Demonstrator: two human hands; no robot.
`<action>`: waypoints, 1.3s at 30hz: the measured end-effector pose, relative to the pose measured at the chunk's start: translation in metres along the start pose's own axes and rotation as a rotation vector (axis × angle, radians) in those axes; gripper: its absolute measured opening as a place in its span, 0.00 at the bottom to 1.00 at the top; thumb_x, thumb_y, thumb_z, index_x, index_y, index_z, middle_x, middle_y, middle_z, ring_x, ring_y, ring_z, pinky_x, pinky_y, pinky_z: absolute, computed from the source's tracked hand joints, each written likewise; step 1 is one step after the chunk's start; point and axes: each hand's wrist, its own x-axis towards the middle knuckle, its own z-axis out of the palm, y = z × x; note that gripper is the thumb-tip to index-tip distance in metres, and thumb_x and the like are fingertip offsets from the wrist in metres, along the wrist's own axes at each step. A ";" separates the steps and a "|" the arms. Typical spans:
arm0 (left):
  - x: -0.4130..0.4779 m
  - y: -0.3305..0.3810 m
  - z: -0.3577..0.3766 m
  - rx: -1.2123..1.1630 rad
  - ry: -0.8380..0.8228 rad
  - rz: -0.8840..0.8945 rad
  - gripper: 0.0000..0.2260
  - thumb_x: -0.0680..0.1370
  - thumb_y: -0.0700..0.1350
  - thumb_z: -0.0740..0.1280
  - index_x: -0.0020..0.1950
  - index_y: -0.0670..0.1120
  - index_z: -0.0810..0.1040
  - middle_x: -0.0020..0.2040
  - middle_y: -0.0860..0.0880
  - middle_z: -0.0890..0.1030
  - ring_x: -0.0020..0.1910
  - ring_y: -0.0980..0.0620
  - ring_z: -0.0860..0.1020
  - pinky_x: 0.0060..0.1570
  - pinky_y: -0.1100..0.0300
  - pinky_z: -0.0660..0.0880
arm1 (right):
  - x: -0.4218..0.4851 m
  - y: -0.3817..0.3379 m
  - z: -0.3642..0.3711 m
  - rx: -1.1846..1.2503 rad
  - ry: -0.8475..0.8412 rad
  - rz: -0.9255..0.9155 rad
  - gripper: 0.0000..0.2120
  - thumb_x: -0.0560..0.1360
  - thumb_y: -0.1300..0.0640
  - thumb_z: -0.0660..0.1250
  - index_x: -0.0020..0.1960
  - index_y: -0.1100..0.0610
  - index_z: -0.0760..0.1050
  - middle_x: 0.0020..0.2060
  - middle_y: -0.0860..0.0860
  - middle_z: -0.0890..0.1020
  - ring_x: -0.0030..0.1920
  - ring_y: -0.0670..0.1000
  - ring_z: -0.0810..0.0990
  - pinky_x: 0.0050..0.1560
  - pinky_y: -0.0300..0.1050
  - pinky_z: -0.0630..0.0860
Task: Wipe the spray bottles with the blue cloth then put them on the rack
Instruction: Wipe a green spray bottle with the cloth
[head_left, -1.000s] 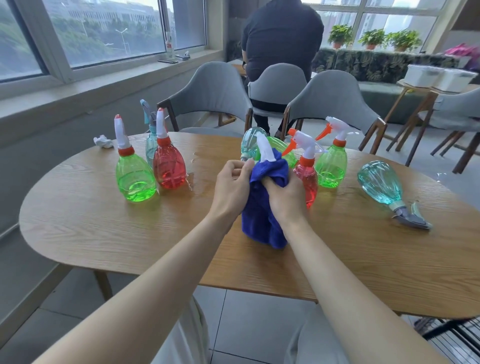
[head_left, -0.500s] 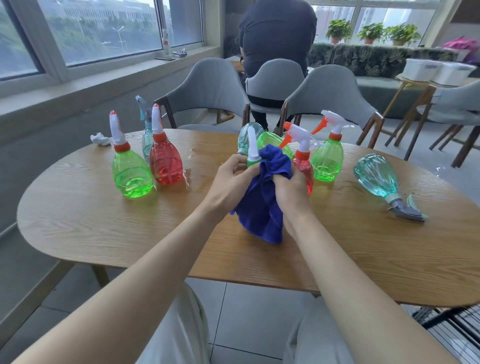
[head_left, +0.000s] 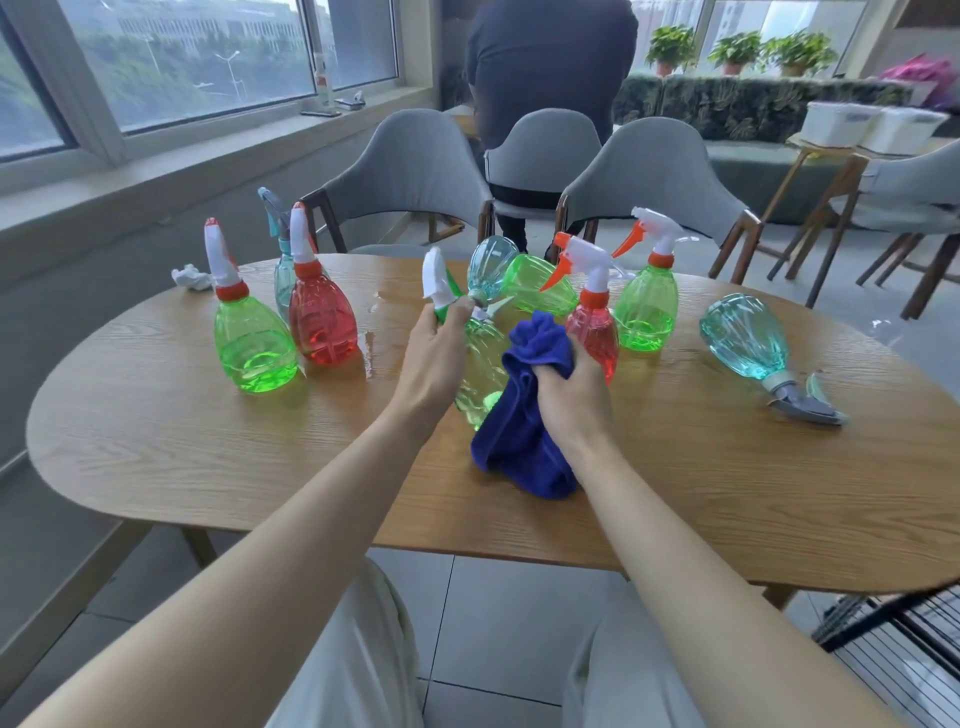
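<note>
My left hand (head_left: 434, 353) grips the neck of a clear green spray bottle (head_left: 480, 371) with a white and green head, held tilted over the table. My right hand (head_left: 571, 387) clutches the blue cloth (head_left: 519, 441) and presses it against the bottle's right side and base. Several other spray bottles stand or lie on the wooden table (head_left: 156, 415): a green one (head_left: 252, 343) and a red one (head_left: 322, 322) at the left, a red one (head_left: 592, 322) and a green one (head_left: 647, 306) behind the cloth, a teal one (head_left: 745, 338) lying at the right.
A teal bottle (head_left: 491, 270) and a green bottle (head_left: 537, 283) lie at the table's far side. A crumpled white tissue (head_left: 191, 276) sits far left. Grey chairs (head_left: 410, 176) and a person (head_left: 550, 78) are beyond the table. A black wire rack (head_left: 893, 629) shows at the lower right.
The cloth has slid down off the bottle's top, baring its head and green body. My left hand now holds the neck while my right hand has moved lower with the cloth.
</note>
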 end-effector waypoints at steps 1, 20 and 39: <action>-0.001 0.001 0.001 -0.007 0.001 0.002 0.09 0.85 0.62 0.61 0.58 0.60 0.76 0.55 0.60 0.77 0.63 0.48 0.79 0.69 0.47 0.74 | 0.000 -0.007 0.003 0.045 -0.010 -0.043 0.07 0.83 0.53 0.68 0.53 0.41 0.81 0.44 0.37 0.85 0.46 0.37 0.82 0.44 0.29 0.74; -0.006 0.001 0.001 -0.036 -0.035 0.072 0.16 0.88 0.59 0.56 0.67 0.52 0.73 0.61 0.50 0.83 0.64 0.52 0.81 0.71 0.44 0.74 | 0.003 -0.018 0.026 -0.141 -0.107 -0.155 0.18 0.86 0.43 0.57 0.44 0.50 0.76 0.38 0.45 0.81 0.40 0.47 0.78 0.46 0.47 0.74; 0.000 0.009 -0.017 -0.126 0.083 0.103 0.31 0.84 0.69 0.55 0.71 0.46 0.80 0.67 0.53 0.83 0.68 0.57 0.79 0.76 0.50 0.70 | 0.004 0.001 0.030 0.500 -0.305 0.227 0.12 0.82 0.42 0.65 0.52 0.49 0.82 0.44 0.45 0.85 0.49 0.48 0.83 0.52 0.47 0.77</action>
